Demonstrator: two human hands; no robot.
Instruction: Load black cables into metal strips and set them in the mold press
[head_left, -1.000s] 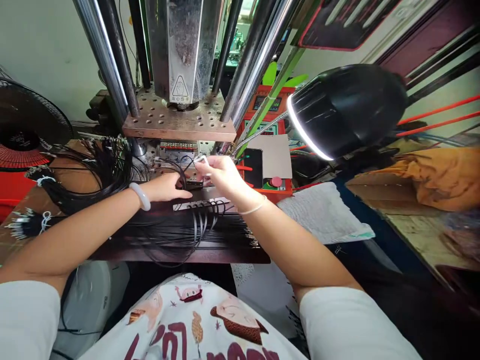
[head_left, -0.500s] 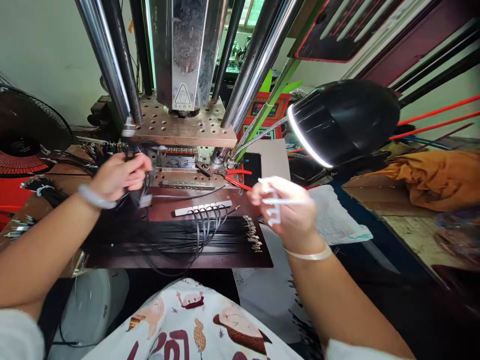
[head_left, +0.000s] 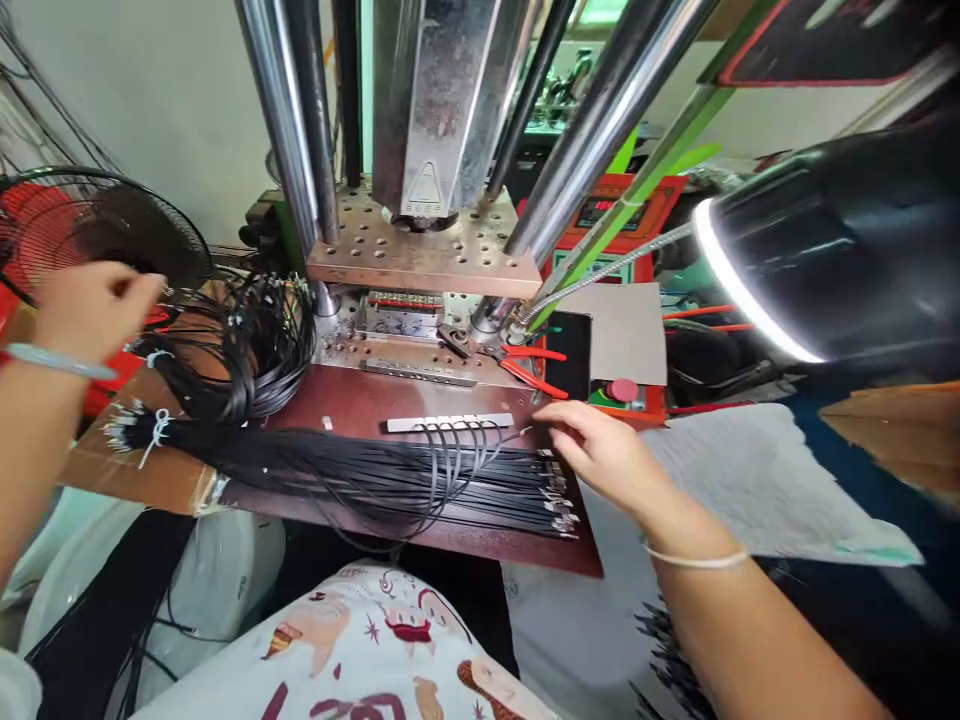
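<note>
Head view: L hand (head_left: 94, 310) up at far L, in front of fan (head_left: 169, 230), fingers curled, blurred; can't tell if it grips anything. Pale bangle (head_left: 56, 362) on that wrist. R hand (head_left: 607, 455) low over R side of desk (head_left: 356, 400), thumb & fingers parted, nothing seen in grasp; fingertips nr R end of white strip (head_left: 409, 425) & a cable tip just beside; contact unclear.

White strip lies flat on desk, nr middle, w/ several black cables (head_left: 450, 465) crossing its R part & looping down twd wearer. Long cable bundle (head_left: 300, 460) runs L–R along desk, metal ends at R, white tie (head_left: 160, 428) at L. Cable coil (head_left: 247, 385) heaped behind it, L.

Beyond strip: slotted metal bar (head_left: 418, 373), then pliers (head_left: 525, 352), red handles pointing R. Holed press plate (head_left: 424, 265) above, btwn steel columns.

Further R: red button (head_left: 624, 391) on orange box, grey cloth (head_left: 772, 480), lit black lamp (head_left: 847, 240) upper R
</note>
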